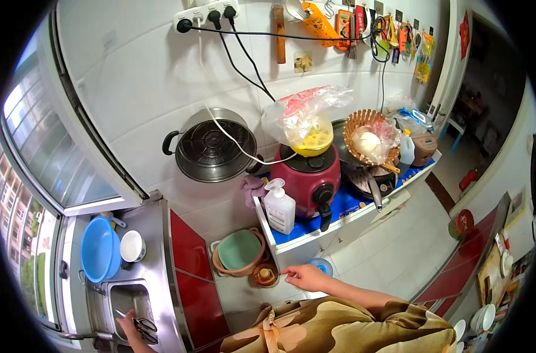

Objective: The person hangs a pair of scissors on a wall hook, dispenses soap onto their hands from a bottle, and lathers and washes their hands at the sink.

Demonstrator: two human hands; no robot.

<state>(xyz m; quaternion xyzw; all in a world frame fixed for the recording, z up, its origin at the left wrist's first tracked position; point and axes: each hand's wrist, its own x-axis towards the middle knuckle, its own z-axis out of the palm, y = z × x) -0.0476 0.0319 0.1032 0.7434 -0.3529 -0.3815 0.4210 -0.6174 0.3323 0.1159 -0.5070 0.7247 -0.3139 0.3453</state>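
My left hand is low over the metal sink, its fingers closed on a pair of scissors. The black handle loops show to the right of the hand, and a bit of metal shows past the fingertips. My right hand hangs in front of my body, fingers loosely apart with nothing visible in them. Below its fingertips, on the floor, stands a brown jug. Part of a blue round object shows behind the right hand.
A blue basin and a white bowl stand beside the sink. Green and brown tubs sit on the floor. The cabinet holds a white pump bottle, a red air fryer and a wicker basket.
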